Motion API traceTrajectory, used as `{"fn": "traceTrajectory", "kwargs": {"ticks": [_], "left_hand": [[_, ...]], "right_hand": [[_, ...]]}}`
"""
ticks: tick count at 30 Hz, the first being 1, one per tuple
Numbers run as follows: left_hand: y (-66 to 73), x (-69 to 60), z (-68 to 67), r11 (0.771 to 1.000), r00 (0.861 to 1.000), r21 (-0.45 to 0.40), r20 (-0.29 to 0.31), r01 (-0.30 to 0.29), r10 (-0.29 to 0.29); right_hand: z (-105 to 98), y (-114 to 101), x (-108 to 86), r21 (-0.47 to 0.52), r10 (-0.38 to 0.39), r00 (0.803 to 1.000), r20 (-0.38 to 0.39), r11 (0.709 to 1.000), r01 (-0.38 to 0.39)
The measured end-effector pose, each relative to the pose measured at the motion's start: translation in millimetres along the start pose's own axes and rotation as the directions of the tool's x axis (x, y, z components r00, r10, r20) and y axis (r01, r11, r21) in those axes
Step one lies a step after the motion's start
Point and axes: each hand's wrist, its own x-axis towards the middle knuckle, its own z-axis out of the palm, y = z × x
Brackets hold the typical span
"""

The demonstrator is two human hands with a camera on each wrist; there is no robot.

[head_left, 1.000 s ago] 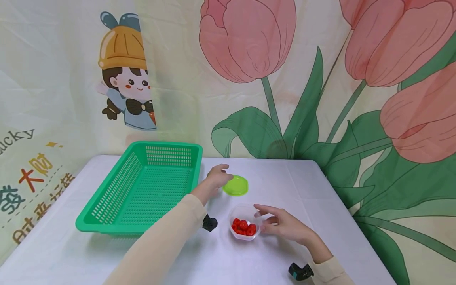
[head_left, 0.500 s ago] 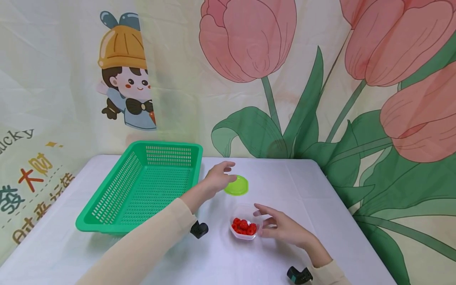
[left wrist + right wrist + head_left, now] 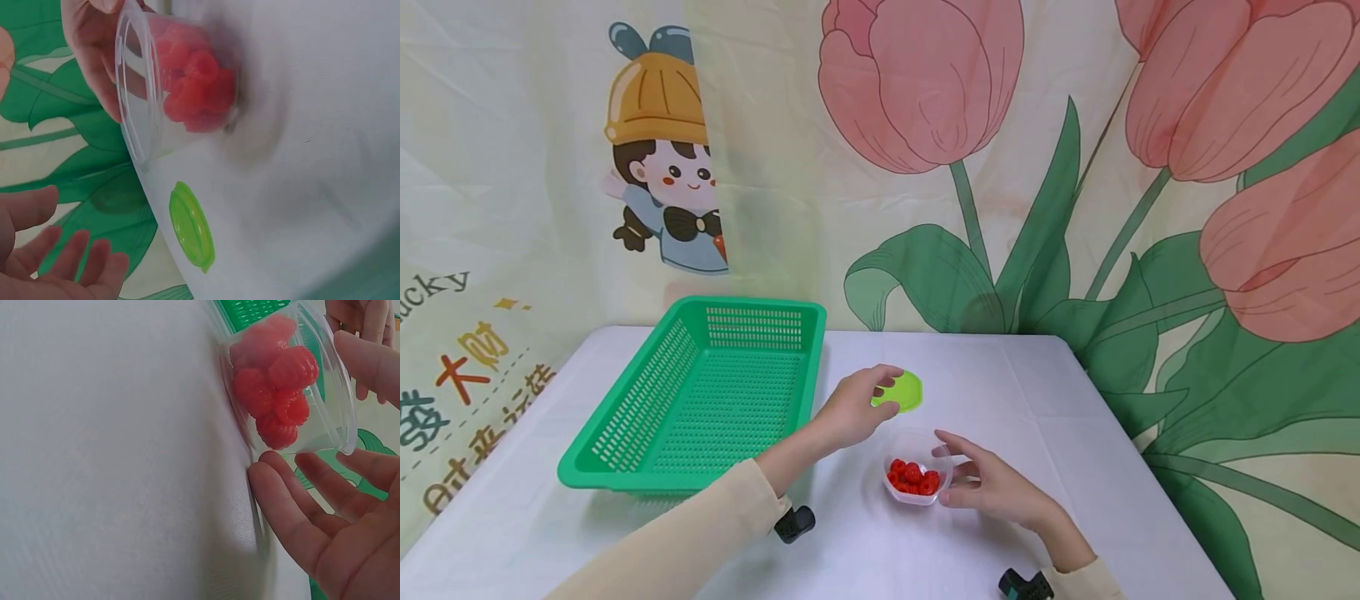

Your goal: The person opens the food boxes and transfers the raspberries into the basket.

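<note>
A clear plastic tub (image 3: 916,501) stands on the table with several raspberries (image 3: 913,477) in its bottom. My right hand (image 3: 1000,485) rests at the tub's right side, fingers and thumb spread around it. In the right wrist view, fingertips (image 3: 265,478) lie by the tub's lower wall and the thumb is near its rim. My left hand (image 3: 856,408) hovers beyond and left of the tub, holding nothing, its fingers loosely bent. Behind that hand lies a green lid (image 3: 912,393), partly hidden by its fingers in the head view; the left wrist view shows it whole.
A large green plastic basket (image 3: 700,482) occupies the table's left side, close to my left forearm. White cloth covers the table (image 3: 1022,383). A printed curtain (image 3: 775,167) with tulips hangs behind the far edge. A small black device (image 3: 795,524) is worn on the left wrist.
My left hand has pulled back from the lid toward the tub and me, uncovering more of the table beyond it. The right hand, tub and raspberries stay nearly in place.
</note>
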Motion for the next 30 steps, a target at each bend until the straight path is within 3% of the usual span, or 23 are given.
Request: {"fn": "traceTrajectory", "kwargs": {"ticks": [8, 15, 21, 30], "left_hand": [[-4.7, -15.4, 7.7, 0.994, 0.996, 0.069, 0.011, -0.085, 0.085], [-4.6, -23.9, 11.2, 0.980, 0.985, 0.114, 0.084, -0.161, 0.152], [-7.4, -23.2, 15.3, 0.973, 0.971, 0.132, 0.176, -0.187, 0.163], [-4.9, -21.7, 24.0, 0.962, 0.956, 0.173, 0.244, -0.210, 0.164]], "right_hand": [[1, 5, 4.1, -0.015, 0.002, 1.000, -0.003, 1.000, -0.002], [-2, 8, 8.0, -0.013, 0.008, 1.000, 0.005, 1.000, -0.008], [-3, 11, 10.1, 0.004, -0.006, 1.000, 0.014, 1.000, 0.006], [-5, 16, 9.8, 0.014, -0.008, 1.000, 0.013, 1.000, 0.008]]}}
